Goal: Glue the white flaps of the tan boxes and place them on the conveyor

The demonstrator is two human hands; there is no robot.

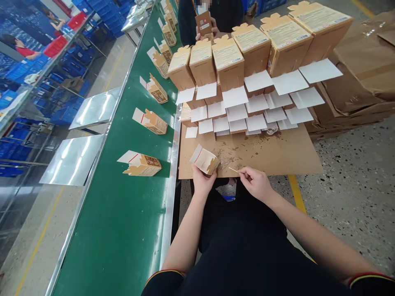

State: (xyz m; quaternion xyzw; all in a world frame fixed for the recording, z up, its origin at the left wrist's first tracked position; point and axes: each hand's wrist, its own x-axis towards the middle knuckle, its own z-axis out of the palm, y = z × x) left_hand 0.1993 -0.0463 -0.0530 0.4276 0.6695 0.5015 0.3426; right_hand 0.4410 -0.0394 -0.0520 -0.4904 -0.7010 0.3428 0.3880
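Note:
My left hand [203, 181] is wrapped round a small open-topped cardboard box [206, 159], its white flap with a red line standing up. To the right, my right hand [254, 183] pinches a thin cotton swab [233, 169] whose tip points left, apart from the box. Both hands are at the near edge of a brown cardboard sheet [277, 154], which is spotted with dark stains. Beyond them stand stacked rows of tan boxes [228, 68], white flaps hanging towards me. A small clear round dish [272, 129] sits by the lowest row.
On my left runs a green conveyor belt [123, 218] carrying a line of open boxes [143, 164]. Metal plates [72, 158] flank its far side. A person [212, 16] across the stack holds a brown box. Large brown cartons [364, 70] stand at the right.

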